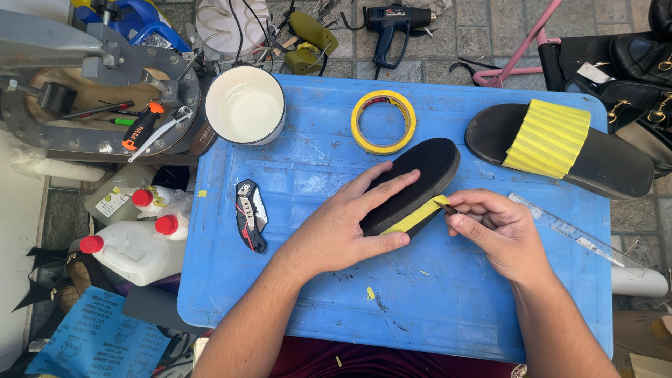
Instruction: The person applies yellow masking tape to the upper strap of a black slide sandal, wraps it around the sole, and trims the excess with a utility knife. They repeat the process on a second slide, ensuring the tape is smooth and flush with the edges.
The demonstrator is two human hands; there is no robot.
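From the head camera we see our left hand lying flat on a black shoe sole near the middle of the blue desk, fingers spread open and pressing it down rather than curling round it. A strip of yellow tape runs along the sole's near edge. Our right hand sits just beside the sole's right end, its fingers pinched tight on a small dark blade whose tip touches the end of the tape (how much of the blade is hidden in the grip we cannot tell).

Toward the far edge of the desk lies a roll of yellow tape, and in the far left corner stands a white bowl. A folding knife rests near the left edge, well apart from our left hand. In the far right corner lies a black sandal with its strap wrapped in yellow tape. A clear ruler lies along the right edge, just beyond our right hand. Small yellow scraps dot the desk near its front edge.
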